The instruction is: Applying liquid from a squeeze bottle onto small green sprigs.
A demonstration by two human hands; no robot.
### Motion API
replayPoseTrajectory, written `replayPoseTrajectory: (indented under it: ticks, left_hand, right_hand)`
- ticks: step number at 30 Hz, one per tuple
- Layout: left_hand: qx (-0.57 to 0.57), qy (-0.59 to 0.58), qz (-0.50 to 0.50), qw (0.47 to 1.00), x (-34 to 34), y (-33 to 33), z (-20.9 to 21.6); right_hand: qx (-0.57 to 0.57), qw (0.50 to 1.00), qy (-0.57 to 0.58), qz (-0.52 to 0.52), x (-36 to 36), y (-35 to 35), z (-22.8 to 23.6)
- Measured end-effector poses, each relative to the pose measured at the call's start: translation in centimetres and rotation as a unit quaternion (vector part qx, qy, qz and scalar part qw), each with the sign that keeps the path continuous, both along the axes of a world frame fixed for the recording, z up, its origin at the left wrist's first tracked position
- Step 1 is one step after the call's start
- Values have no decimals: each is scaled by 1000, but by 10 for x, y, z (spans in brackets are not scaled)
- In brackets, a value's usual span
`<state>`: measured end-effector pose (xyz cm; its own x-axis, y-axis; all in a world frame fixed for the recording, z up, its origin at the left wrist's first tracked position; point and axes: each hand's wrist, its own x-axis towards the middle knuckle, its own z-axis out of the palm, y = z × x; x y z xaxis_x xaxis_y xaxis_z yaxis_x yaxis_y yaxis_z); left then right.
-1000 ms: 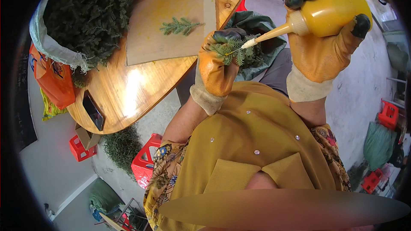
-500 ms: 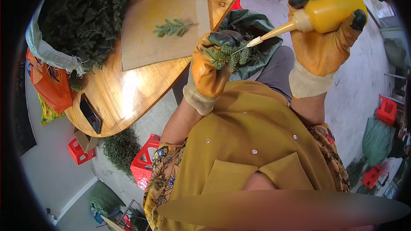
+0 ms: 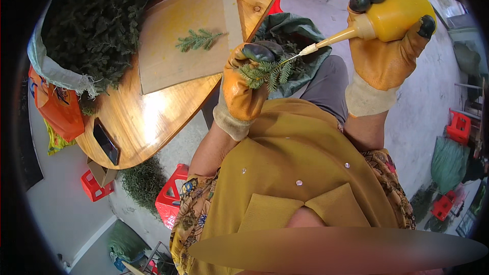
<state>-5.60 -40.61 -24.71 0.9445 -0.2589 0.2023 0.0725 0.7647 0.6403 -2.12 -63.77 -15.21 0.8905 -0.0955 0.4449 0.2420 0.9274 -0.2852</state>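
Observation:
My left hand (image 3: pixel 243 84), in an orange glove with dark fingertips, is closed round a small green fir sprig (image 3: pixel 267 73) in front of my chest. My right hand (image 3: pixel 379 66), gloved alike, grips a yellow squeeze bottle (image 3: pixel 402 15) lying on its side above the palm. The bottle's long nozzle points left, and its pale tip (image 3: pixel 308 49) is close to the stem end of the sprig; whether they touch I cannot tell. Another fir sprig (image 3: pixel 198 39) lies on a sheet of cardboard (image 3: pixel 173 69) on the wooden table (image 3: pixel 168 114).
A large sack (image 3: pixel 53 66) of dark green fir branches stands at the table's far left, beside an orange bag (image 3: pixel 56 107). A phone (image 3: pixel 106 142) lies near the table's edge. Beyond my hands sits a green sack (image 3: pixel 316 30) of greenery. Red stools (image 3: pixel 170 198) stand on the floor.
The table and its things have shifted slightly left and down in the picture. Both hands keep their grips, and the nozzle tip stays close to the sprig's stem.

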Motion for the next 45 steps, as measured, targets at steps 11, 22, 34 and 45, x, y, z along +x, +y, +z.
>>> replayPoseTrajectory:
  ticks: [11,22,34,45]
  left_hand:
    - [126,65,22,990,-3,5,8]
    - [195,27,19,980,-6,-6,16]
    - [180,58,-59,980,-5,-22,-14]
    - [387,289,29,875,19,4,-79]
  right_hand:
    - [6,1000,24,-18,0,-20,-9]
    - [21,998,48,-29,-7,-48,-1]
    - [80,993,89,-9,-14,-65,2]
    - [50,996,65,-45,-5,-68,-23]
